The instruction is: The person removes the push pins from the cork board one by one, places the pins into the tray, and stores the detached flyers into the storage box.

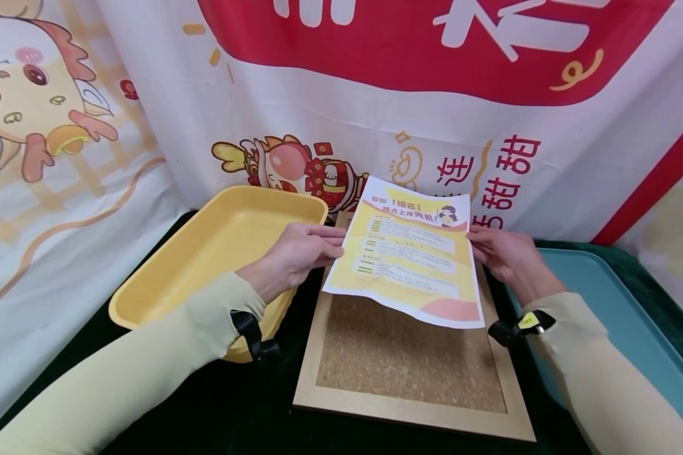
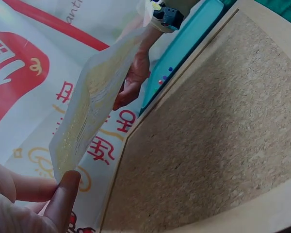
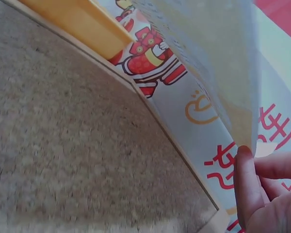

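Note:
Between my two hands a printed yellow-and-white flyer [image 1: 406, 253] is held up, tilted, above a wood-framed cork board [image 1: 410, 360]. My left hand [image 1: 296, 256] pinches its left edge; the left wrist view shows thumb and finger meeting on the paper [image 2: 89, 97]. At the opposite edge my right hand [image 1: 509, 259] grips the sheet, and the right wrist view shows the fingertips closed on the paper's margin [image 3: 233, 73]. The flyer's lower edge bows slightly and hangs free over the cork. Part of the board's far side is hidden behind the sheet.
A yellow tray [image 1: 124, 303] stands left of the board, under my left forearm. On the right lies a blue-green tray [image 1: 620, 316], with several small coloured pins [image 2: 166, 75] in it. Behind everything hangs a printed cloth backdrop [image 1: 319, 95]. Dark green cloth [image 1: 250, 411] covers the table.

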Tool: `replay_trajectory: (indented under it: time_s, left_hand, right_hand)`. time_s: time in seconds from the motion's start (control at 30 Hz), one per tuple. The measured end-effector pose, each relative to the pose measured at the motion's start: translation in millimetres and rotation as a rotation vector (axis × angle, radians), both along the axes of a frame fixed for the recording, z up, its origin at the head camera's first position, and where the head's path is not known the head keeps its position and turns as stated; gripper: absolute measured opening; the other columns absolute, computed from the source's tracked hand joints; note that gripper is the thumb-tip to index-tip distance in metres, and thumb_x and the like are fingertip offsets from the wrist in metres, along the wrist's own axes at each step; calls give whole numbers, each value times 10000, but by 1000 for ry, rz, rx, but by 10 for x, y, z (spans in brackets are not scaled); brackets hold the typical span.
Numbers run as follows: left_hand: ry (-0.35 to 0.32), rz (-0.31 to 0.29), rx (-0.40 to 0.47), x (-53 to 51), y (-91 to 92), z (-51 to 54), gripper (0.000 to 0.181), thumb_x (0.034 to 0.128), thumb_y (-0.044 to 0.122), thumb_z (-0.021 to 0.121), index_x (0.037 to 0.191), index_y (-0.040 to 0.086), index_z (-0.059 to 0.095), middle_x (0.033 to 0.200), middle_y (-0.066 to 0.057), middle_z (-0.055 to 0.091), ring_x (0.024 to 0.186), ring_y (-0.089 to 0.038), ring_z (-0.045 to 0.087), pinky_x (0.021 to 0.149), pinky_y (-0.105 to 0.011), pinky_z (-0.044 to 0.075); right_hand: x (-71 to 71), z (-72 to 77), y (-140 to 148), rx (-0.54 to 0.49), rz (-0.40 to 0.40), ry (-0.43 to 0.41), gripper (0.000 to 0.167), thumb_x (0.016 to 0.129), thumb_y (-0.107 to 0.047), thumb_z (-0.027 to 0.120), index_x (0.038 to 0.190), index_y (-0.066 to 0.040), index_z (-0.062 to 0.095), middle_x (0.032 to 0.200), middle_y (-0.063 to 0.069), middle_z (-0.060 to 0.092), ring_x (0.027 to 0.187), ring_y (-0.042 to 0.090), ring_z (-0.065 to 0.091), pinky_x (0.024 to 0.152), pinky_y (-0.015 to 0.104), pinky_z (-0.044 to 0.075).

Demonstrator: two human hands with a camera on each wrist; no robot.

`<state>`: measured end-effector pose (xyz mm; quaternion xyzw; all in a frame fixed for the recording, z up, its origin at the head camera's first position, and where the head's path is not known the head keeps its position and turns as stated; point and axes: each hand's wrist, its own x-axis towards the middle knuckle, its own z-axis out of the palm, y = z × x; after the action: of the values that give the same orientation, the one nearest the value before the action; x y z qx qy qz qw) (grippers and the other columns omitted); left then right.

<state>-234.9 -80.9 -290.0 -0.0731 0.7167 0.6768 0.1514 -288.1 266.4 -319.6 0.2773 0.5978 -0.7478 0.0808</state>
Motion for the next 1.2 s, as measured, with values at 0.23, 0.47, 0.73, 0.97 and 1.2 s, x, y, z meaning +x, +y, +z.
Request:
replay_trajectory:
  time_s: [0.23,0.47,0.73,0.97,1.2]
  left_hand:
    - [-4,8,6,-6,-124,4,453,971,-61,688,1416,23,674,1391,-177,714,1125,-213,732,1082,-445,566]
    - [2,-7,1,-7,-247,14,474,999,-35,662,1467,38,636,1450,-164,680,1222,-243,706,1120,-457,541]
    - [18,-14,-2,-32,-444,16,499,1012,-38,636,1505,21,591,1491,-180,646,1257,-244,693,1133,-459,526]
    - [22,-34,-43,-66,-717,-8,541,1024,-34,615,1555,18,526,1545,-176,598,1340,-251,653,1062,-371,575]
    - [51,-79,-25,-69,-1038,9,579,1028,-48,596,1588,-27,449,1612,-236,491,1006,-20,738,884,-218,617]
  right_hand:
    - [-5,62,-120,-37,50,36,620,1020,-78,697,1597,-190,502,1038,-40,782,798,75,797,917,246,617]
    - [-40,108,-223,-44,58,48,574,1024,-139,713,1565,-221,541,1514,6,636,894,80,805,947,239,604]
    - [-79,135,-422,-36,68,64,545,1024,-136,714,1546,-197,568,1587,35,583,1046,93,787,935,235,608]
    - [-109,116,-682,-42,80,90,490,1029,-60,682,1499,-180,619,1547,50,622,1275,157,706,948,244,610]
    - [-125,73,-949,-93,87,118,453,1021,-38,684,1461,-141,649,1481,79,667,1245,198,726,999,294,607]
